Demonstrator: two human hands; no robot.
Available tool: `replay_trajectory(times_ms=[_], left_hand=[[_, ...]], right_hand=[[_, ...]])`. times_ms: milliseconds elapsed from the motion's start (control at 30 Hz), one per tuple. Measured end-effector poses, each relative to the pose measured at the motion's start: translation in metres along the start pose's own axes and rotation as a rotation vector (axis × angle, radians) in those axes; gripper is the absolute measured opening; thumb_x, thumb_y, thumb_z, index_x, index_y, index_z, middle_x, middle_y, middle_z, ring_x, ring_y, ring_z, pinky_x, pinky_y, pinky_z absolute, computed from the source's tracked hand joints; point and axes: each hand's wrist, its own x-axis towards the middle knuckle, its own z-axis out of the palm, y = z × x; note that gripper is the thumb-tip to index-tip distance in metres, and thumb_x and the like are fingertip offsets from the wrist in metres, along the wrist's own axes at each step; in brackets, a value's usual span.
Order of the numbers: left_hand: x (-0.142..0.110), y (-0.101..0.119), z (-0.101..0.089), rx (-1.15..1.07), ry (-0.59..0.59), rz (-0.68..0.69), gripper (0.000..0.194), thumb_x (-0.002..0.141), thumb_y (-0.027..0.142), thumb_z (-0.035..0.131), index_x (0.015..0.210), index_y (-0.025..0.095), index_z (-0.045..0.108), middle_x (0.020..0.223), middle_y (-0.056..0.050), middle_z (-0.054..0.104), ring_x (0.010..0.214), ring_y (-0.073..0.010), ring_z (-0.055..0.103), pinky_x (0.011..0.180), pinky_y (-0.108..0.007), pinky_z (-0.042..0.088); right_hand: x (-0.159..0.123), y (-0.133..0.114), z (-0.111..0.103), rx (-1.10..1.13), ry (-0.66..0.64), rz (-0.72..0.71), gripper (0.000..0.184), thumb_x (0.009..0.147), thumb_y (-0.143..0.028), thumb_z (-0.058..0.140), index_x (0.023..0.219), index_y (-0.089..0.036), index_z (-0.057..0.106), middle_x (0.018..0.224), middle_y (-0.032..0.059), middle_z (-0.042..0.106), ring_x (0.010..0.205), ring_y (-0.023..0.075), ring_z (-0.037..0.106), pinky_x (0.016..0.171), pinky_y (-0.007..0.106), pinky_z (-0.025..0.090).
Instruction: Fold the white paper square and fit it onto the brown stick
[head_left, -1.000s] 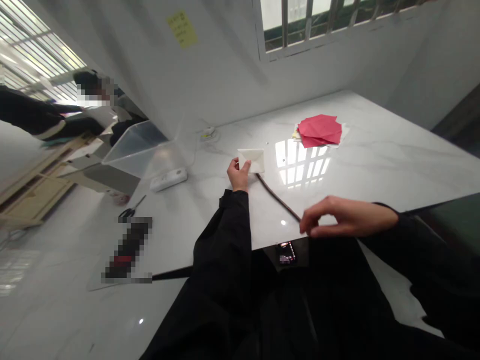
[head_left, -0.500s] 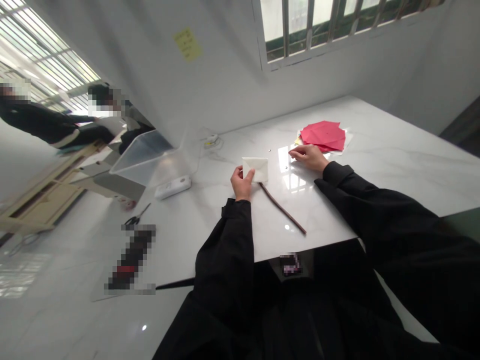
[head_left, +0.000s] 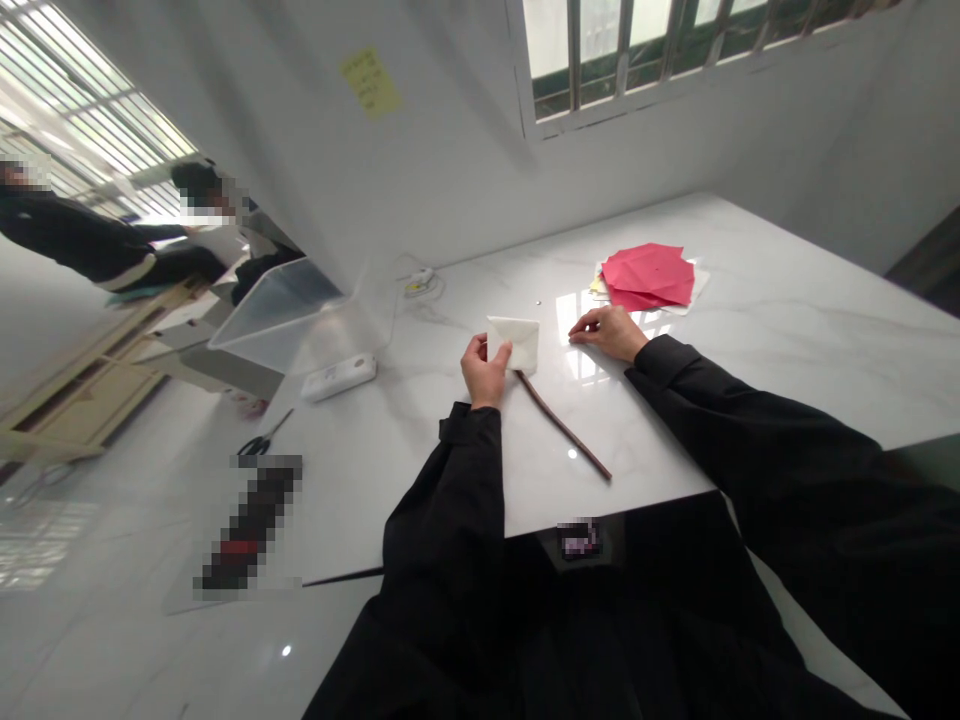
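Note:
My left hand (head_left: 486, 370) grips a small white envelope (head_left: 526, 345) by its left side, thumb across the front and fingers behind. Below the envelope a thin brown stick (head_left: 562, 425) slants down to the right over the table; its upper end is hidden, so I cannot tell whether it touches the envelope. To the right, my right hand (head_left: 611, 332) rests low at the tabletop with thumb and fingertips pinched together. What lies between them is too small to make out. One tiny shiny piece (head_left: 538, 302) lies on the table between the hands, farther back.
Red paper pieces (head_left: 649, 277) lie on white sheets behind my right hand. At the left stand a clear plastic bin (head_left: 262, 310) and a white power strip (head_left: 339, 378). Scissors (head_left: 259, 443) lie nearer, above a blurred dark object (head_left: 251, 525). Two people sit at far left.
My right hand has come down and slightly left onto the spot where a second tiny piece lay, and its fingers have closed there. The left hand keeps the envelope almost in place.

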Motion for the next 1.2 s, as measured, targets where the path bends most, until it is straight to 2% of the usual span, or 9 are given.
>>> replay_trajectory(times_ms=[167,367,467,600,833,1000,1200], left_hand=[[0.001,0.002,0.001,0.005,-0.003,0.051,0.033,0.068,0.033,0.083,0.093,0.018,0.069,0.093,-0.007,0.079,0.085,-0.022,0.074,0.077,-0.03,0.058],[0.006,-0.004,-0.001,-0.057,0.025,0.015,0.036,0.065,0.034,0.084,0.092,0.017,0.068,0.092,-0.008,0.078,0.083,-0.0216,0.073,0.076,-0.031,0.057],[0.007,-0.006,-0.002,-0.102,0.062,-0.021,0.039,0.063,0.037,0.084,0.093,0.017,0.067,0.091,-0.008,0.077,0.08,-0.0206,0.071,0.073,-0.03,0.056],[0.008,-0.007,-0.002,-0.141,0.084,-0.042,0.042,0.061,0.037,0.085,0.093,0.017,0.068,0.089,-0.007,0.078,0.076,-0.0193,0.07,0.072,-0.03,0.056],[0.012,-0.013,-0.001,-0.14,0.089,-0.029,0.041,0.06,0.035,0.085,0.092,0.017,0.069,0.09,-0.008,0.078,0.078,-0.0201,0.072,0.074,-0.031,0.056],[0.008,-0.002,-0.001,-0.145,0.111,0.01,0.04,0.062,0.036,0.086,0.093,0.017,0.068,0.09,-0.007,0.078,0.078,-0.0196,0.071,0.073,-0.03,0.057],[-0.005,0.012,0.007,-0.171,-0.027,-0.004,0.039,0.066,0.039,0.085,0.094,0.018,0.067,0.089,-0.006,0.077,0.076,-0.0178,0.07,0.07,-0.028,0.055]], right_hand=[[0.002,0.005,-0.004,0.092,0.104,0.079,0.012,0.079,-0.028,0.082,0.083,-0.017,0.082,0.08,0.0057,0.078,0.073,0.0183,0.068,0.071,0.03,0.051],[0.003,0.011,-0.003,0.227,0.125,0.115,0.02,0.079,-0.036,0.083,0.085,-0.017,0.081,0.072,0.0046,0.077,0.067,0.0173,0.069,0.068,0.029,0.055],[0.002,0.013,-0.002,0.333,0.172,0.141,0.028,0.077,-0.045,0.086,0.085,-0.018,0.08,0.074,0.0052,0.077,0.065,0.017,0.069,0.069,0.031,0.058],[-0.001,0.01,-0.002,0.546,0.255,0.196,0.044,0.069,-0.056,0.092,0.082,-0.017,0.078,0.077,0.008,0.078,0.065,0.0174,0.069,0.067,0.033,0.062],[-0.006,0.01,-0.005,0.662,0.326,0.241,0.034,0.072,-0.043,0.093,0.081,-0.015,0.078,0.07,0.0071,0.075,0.058,0.0142,0.067,0.06,0.027,0.06],[-0.003,0.017,0.0,0.706,0.323,0.229,0.031,0.072,-0.04,0.093,0.084,-0.015,0.08,0.074,0.0076,0.077,0.065,0.0169,0.072,0.066,0.029,0.064],[-0.001,0.018,0.006,0.655,0.289,0.241,0.027,0.069,-0.031,0.092,0.089,-0.016,0.08,0.079,0.0055,0.079,0.07,0.0173,0.074,0.079,0.035,0.067]])
